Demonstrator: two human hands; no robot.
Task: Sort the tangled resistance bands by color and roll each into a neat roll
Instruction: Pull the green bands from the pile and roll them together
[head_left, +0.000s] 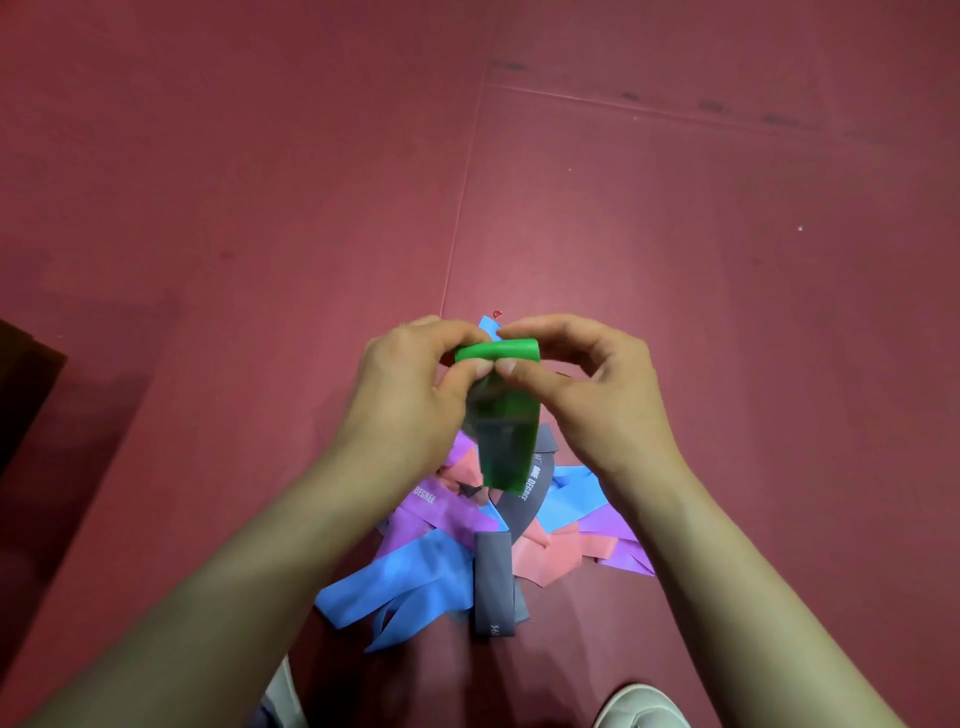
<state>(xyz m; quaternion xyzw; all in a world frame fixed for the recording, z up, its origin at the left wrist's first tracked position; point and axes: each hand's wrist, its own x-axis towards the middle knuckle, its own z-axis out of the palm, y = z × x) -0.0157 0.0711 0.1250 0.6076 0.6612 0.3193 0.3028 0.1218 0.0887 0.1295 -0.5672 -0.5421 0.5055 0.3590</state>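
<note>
You've got the green band (511, 441) up off the heap w/ both hands on it. Left hand (410, 395) and right hand (587, 384) each pinch the rolled end (498, 349). Thumbs meet on the side nearest you and fingers curl over the far side, so both grips are clamped on the band, not slack. The roll sits right betw. your fingertips. The unrolled tail hangs straight down below the grip, w/ its free end just above the heap.

Step in hand, by my read: rolling green, and early on, since the roll is thin and most of the length hangs loose.

Below the grip and toward you, the rest lie overlapped on the floor (675, 234): blue band (410, 577), purple band (441, 514), red band (540, 561), grey band (493, 582). The grey one looks folded flat, and none looks rolled.

Next move prob. needs alternating pinches: one hand holds the roll while the other turns it toward the tail. Keep light tension on the tail and the edges lined up, or the roll will cone out sideways. Keep the tail clear of the heap so it doesn't snag.
</note>
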